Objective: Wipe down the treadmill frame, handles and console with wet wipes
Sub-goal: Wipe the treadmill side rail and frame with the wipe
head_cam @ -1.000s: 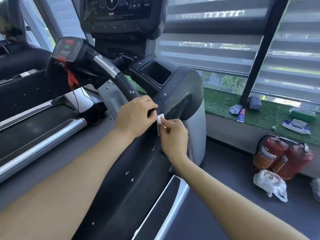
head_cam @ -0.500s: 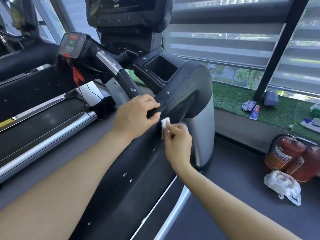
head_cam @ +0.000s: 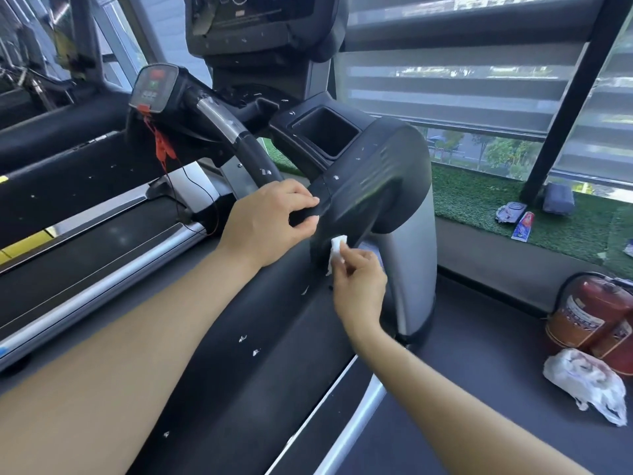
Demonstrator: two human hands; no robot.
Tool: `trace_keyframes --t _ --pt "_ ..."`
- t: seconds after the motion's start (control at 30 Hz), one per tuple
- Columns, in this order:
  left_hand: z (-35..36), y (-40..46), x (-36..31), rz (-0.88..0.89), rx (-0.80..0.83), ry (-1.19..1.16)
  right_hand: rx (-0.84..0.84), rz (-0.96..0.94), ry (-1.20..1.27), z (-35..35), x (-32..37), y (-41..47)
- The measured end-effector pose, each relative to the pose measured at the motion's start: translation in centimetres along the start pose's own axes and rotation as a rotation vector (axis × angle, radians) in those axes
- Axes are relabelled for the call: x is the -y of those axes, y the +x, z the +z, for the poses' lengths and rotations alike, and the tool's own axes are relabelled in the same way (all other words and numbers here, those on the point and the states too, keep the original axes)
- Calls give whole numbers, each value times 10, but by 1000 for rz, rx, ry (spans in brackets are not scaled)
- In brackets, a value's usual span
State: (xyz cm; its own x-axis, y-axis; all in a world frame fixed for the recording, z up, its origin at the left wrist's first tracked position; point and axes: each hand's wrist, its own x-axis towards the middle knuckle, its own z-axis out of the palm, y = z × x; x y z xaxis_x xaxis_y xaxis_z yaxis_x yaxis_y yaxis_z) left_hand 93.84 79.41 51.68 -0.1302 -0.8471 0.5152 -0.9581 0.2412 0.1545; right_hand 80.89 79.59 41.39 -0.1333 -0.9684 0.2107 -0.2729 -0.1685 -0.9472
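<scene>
Pinching a wet wipe [head_cam: 337, 250], the right hand [head_cam: 358, 286] rubs the frame [head_cam: 376, 186]; left hand [head_cam: 270, 222] grips its edge — white flecks remain below, console [head_cam: 260, 22] seemingly undone.

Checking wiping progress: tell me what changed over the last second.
The right hand, pinching the folded wet wipe, slid slightly down the black side frame under the armrest housing. Nothing was picked up or let go. The left hand keeps its grip on the handle end. Mostly, the camera moved closer.
</scene>
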Motion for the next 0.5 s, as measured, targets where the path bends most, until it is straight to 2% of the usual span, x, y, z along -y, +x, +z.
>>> trace_keyframes --t 0.17,0.3,0.37,0.5 --pt "1 0 0 -13 -6 -16 -86 230 54 -4 -9 47" --pt "1 0 1 -3 -18 -9 -54 149 55 6 -14 7" --pt "1 0 1 8 -17 -4 -16 152 138 9 -16 -14" --pt "1 0 0 8 -15 -5 -51 193 162 7 -19 11"
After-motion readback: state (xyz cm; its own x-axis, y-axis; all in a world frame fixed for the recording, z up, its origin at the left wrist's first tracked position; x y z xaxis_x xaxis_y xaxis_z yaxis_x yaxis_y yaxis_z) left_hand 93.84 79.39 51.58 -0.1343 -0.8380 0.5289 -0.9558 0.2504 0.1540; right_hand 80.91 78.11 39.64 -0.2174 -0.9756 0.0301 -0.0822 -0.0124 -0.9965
